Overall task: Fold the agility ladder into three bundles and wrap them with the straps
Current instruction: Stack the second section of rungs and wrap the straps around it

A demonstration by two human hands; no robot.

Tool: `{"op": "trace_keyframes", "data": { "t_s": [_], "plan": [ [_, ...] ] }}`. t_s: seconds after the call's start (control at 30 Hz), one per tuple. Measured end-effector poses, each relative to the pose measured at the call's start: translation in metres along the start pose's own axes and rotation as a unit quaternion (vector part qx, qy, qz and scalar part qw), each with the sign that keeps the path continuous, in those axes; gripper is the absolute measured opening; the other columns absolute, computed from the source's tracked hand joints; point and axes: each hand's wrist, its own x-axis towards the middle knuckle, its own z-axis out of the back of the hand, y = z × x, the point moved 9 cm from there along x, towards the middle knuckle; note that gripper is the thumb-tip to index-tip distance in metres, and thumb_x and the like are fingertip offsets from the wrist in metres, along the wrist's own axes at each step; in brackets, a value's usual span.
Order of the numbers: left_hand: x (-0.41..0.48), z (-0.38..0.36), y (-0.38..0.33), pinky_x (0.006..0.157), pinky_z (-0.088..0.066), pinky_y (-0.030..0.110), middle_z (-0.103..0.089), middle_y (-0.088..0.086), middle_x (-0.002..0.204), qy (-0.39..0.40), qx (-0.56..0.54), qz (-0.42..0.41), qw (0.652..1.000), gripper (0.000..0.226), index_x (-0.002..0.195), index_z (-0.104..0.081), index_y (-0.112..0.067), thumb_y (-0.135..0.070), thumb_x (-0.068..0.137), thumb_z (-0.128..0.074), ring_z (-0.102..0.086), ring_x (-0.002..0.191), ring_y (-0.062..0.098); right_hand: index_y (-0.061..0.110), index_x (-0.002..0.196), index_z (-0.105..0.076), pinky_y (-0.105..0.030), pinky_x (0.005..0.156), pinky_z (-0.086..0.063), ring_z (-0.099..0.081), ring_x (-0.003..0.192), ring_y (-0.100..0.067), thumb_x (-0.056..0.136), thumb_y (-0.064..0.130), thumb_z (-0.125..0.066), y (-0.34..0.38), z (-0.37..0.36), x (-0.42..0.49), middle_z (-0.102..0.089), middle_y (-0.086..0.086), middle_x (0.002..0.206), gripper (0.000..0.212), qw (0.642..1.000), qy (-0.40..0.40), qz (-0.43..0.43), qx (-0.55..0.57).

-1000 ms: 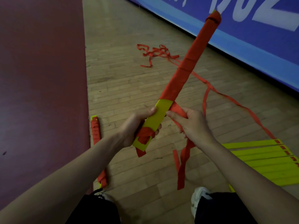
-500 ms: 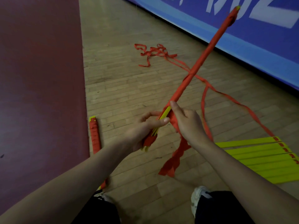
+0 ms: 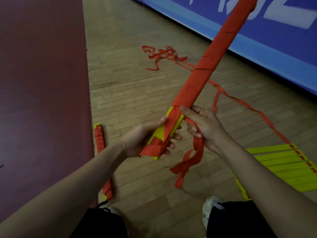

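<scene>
A long bundle of yellow ladder rungs (image 3: 204, 76), wound in red strap over most of its length, slants up to the right. My left hand (image 3: 145, 136) grips its bare yellow lower end. My right hand (image 3: 204, 126) pinches the loose red strap (image 3: 192, 155) beside the bundle, its tail hanging down. A finished wrapped bundle (image 3: 101, 152) lies on the floor at the left. Flat yellow rungs (image 3: 281, 169) lie spread at the right.
More red strap (image 3: 164, 55) lies tangled on the wooden floor ahead, and a long run of it trails right towards the flat rungs. A dark red mat (image 3: 42, 83) borders the left. A blue banner (image 3: 257, 28) runs along the far right. My shoes (image 3: 211, 208) are below.
The bundle has turned in my left hand, from edge-on to its flat face showing. My right hand brought the strap round the yellow end, and a new red band crosses it.
</scene>
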Motion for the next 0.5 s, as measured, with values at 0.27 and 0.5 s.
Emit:
{"op": "trace_keyframes", "data": {
  "t_s": [0.27, 0.5],
  "plan": [
    [0.005, -0.006, 0.001, 0.045, -0.044, 0.023, -0.052, 0.005, 0.067, -0.005, -0.035, 0.005, 0.999, 0.056, 0.101, -0.067, -0.005, -0.049, 0.092, -0.034, -0.049, 0.054, 0.015, 0.013, 0.080, -0.066, -0.016, 0.030, -0.024, -0.035, 0.034, -0.003, 0.082, 0.028, -0.067, -0.002, 0.002, 0.003, -0.042, 0.008, 0.045, 0.016, 0.998, -0.013, 0.013, -0.066],
    [0.005, 0.000, -0.010, 0.049, -0.045, 0.024, -0.054, 0.005, 0.068, -0.060, 0.076, -0.034, 0.995, 0.054, 0.102, -0.061, -0.007, -0.051, 0.099, -0.030, -0.051, 0.056, 0.015, 0.003, 0.089, -0.067, -0.019, 0.041, -0.041, -0.049, 0.042, -0.008, 0.079, 0.033, -0.068, -0.005, 0.007, 0.001, -0.056, 0.000, 0.051, 0.032, 0.997, -0.011, 0.012, -0.074]
  ]
}}
